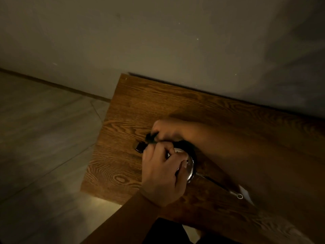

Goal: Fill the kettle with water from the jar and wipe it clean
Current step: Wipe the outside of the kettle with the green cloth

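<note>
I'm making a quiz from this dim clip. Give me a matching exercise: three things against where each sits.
Things:
1. left hand
2. right hand
3. metal loop

Places:
A. at the end of a thin rod, toward the table's near right
B. on top of the shiny kettle
C. beyond the kettle, gripping something dark

Pairs: 1-B, 2-C, 3-A

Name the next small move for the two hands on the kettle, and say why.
Probably lift the lid: the left hand steadies the shiny kettle on the wooden table and the right hand grips a dark part at its top. No jar is in view.
</note>
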